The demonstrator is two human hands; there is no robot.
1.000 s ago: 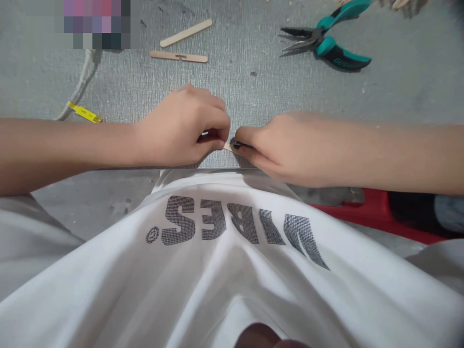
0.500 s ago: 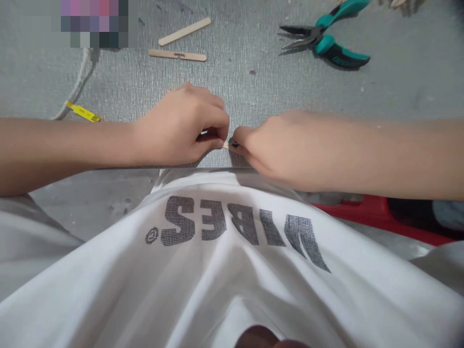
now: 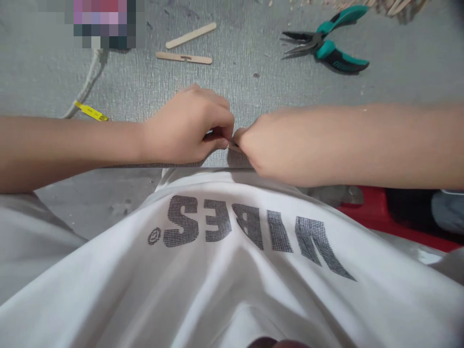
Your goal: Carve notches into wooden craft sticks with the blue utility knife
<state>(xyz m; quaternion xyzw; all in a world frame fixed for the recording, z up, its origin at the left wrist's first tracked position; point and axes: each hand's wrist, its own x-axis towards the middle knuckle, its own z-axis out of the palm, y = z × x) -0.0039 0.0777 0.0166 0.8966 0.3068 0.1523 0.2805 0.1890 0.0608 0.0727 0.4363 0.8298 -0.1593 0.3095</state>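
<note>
My left hand (image 3: 186,128) and my right hand (image 3: 270,145) meet at the near edge of a grey textured mat (image 3: 239,82), fingertips almost touching. Both are pinched shut on a small pale wooden stick (image 3: 233,145), of which only a sliver shows between them. In the earlier frames a dark tool tip shows at my right fingers; now the hand hides it. Two more wooden sticks lie at the back of the mat, one plain (image 3: 191,35) and one notched in the middle (image 3: 183,58).
Teal-handled needle-nose pliers (image 3: 324,44) lie open at the back right. A grey cable with a yellow tag (image 3: 90,111) runs along the left. A red object (image 3: 377,212) sits under my right forearm. My white printed shirt (image 3: 232,270) fills the foreground.
My right hand has slid slightly left and closed over the dark tip, which no longer shows. My left hand holds its pinch. The view has shifted a little.
</note>
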